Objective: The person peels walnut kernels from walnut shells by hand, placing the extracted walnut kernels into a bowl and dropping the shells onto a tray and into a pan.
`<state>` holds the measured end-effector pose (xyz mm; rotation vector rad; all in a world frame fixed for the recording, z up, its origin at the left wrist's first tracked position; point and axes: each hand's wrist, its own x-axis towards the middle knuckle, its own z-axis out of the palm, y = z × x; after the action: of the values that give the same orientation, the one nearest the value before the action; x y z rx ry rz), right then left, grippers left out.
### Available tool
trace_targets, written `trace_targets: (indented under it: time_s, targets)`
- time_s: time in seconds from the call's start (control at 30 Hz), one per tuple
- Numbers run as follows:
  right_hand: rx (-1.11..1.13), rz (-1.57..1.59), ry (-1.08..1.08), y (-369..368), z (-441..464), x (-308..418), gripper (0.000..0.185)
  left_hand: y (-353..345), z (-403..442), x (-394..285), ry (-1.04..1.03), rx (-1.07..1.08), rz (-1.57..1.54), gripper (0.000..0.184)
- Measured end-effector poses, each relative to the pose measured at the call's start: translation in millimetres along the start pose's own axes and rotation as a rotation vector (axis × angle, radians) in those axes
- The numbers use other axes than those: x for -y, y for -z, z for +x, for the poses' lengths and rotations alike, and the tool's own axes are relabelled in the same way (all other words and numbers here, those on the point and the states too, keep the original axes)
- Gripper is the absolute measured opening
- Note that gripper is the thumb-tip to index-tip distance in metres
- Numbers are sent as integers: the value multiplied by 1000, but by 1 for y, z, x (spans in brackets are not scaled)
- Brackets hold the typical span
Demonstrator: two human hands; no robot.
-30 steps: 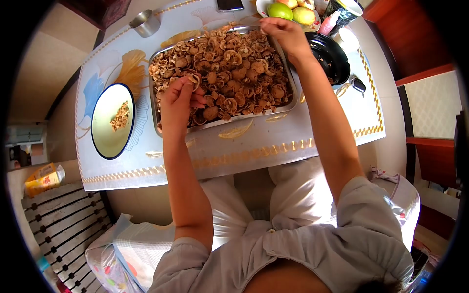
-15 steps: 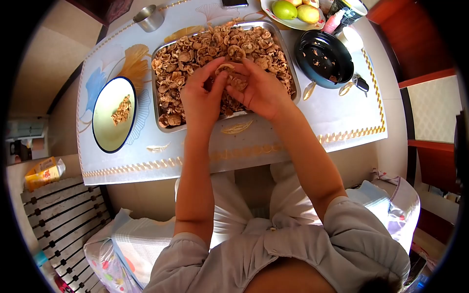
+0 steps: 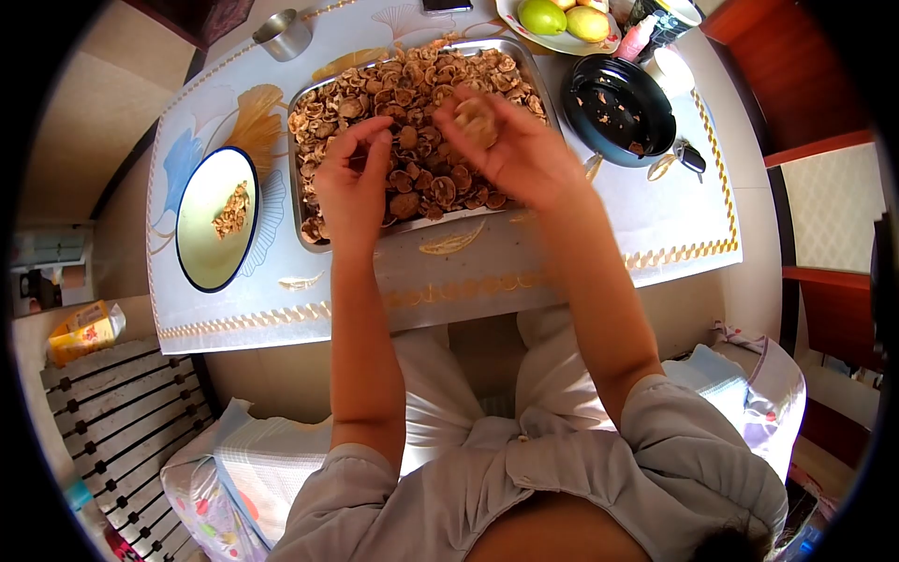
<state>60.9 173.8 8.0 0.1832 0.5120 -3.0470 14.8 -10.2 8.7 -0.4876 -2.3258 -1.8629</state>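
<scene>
A metal tray (image 3: 298, 201) full of walnuts and broken shells (image 3: 412, 80) lies on the table. Over its left part, my left hand (image 3: 356, 178) has its thumb and fingertips bent toward each other; I see nothing clearly between them. My right hand (image 3: 524, 155), slightly blurred, is over the right part of the tray with a pale brown walnut piece (image 3: 476, 122) in its fingers. Left of the tray stands a cream bowl (image 3: 201, 220) with a small heap of walnut bits (image 3: 231, 211). A black bowl (image 3: 599, 145) with a few fragments is to the right.
At the back are a metal cup (image 3: 283, 36), a phone (image 3: 447, 5) and a fruit plate (image 3: 562, 41). A pink bottle (image 3: 638, 37), a white cup (image 3: 670, 71) and keys (image 3: 690, 157) sit at the right. A yellow packet (image 3: 86, 332) lies off the table, left.
My right hand came back from near the black bowl to meet my left over the tray; now the two are apart again, the right one with the walnut piece.
</scene>
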Motion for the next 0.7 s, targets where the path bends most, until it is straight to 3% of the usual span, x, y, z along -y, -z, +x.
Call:
trace_targets:
  time_s: [0.13,0.23,0.33,0.47,0.57,0.7]
  targets:
    - [-67,-255,219,0,-11,39,29,-3,-3,-4,5,125,55,19]
    - [-119,-222,189,-4,-10,24,28,-31,-14,-18,-104,85,-21,20]
    - [-106,-198,110,-5,-7,-6,27,-47,-21,-29,-252,80,109,21]
    - [-9,-214,67,-2,-8,-24,27,-38,-20,-23,-141,111,237,22]
    - [-57,-214,54,-2,-7,-25,27,-28,-13,-23,-248,265,213,22]
    - [-51,-229,49,8,-4,-31,25,-20,-10,-20,-327,299,261,19]
